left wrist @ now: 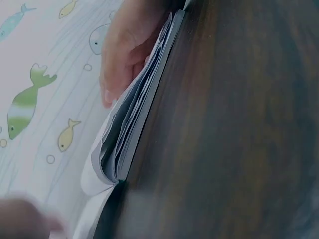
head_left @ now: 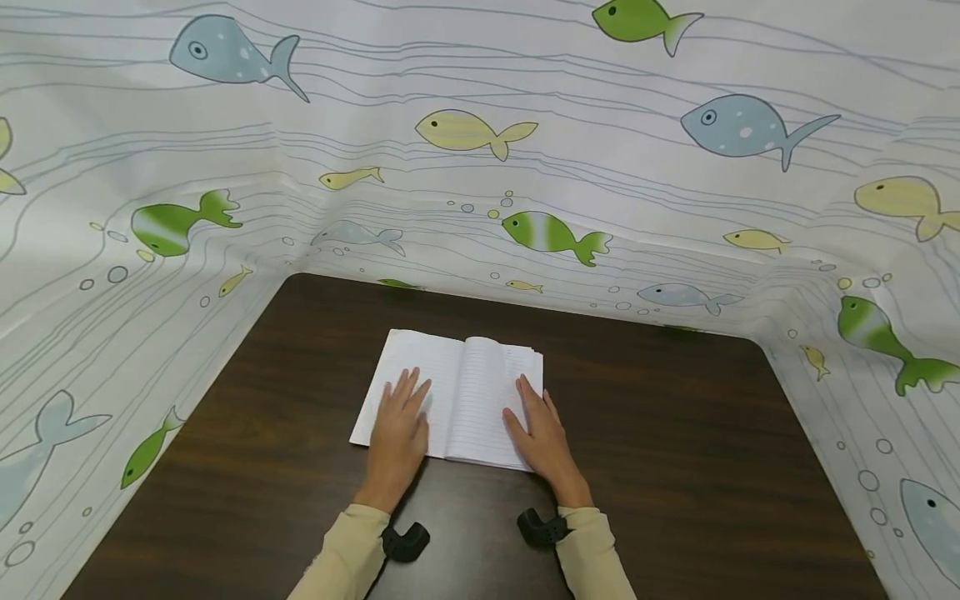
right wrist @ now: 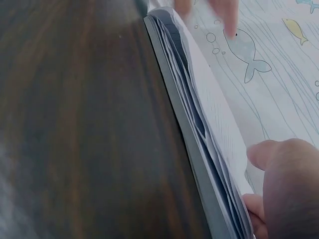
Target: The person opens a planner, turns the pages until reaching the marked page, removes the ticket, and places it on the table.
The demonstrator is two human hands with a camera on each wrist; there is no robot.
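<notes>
An open notebook (head_left: pixel 487 400) with white lined pages lies on the dark brown table. My left hand (head_left: pixel 397 437) is over the lower part of its left page, fingers extended toward the far edge. At the right page's outer edge is my right hand (head_left: pixel 546 442), its thumb and index finger stretched over the paper and its other fingers beside the edge. Both wrist views show the stacked page edges (right wrist: pixel 192 119) bowed up a little above the cover. The thumb (right wrist: pixel 289 174) shows near the page edge in the right wrist view.
The dark wooden table (head_left: pixel 690 442) extends around the notebook. White sheeting (head_left: pixel 480 50) printed with blue, green and yellow fish rises at the back and both sides. A black wrist device (head_left: pixel 405 542) sits at each cream sleeve (head_left: pixel 345 550).
</notes>
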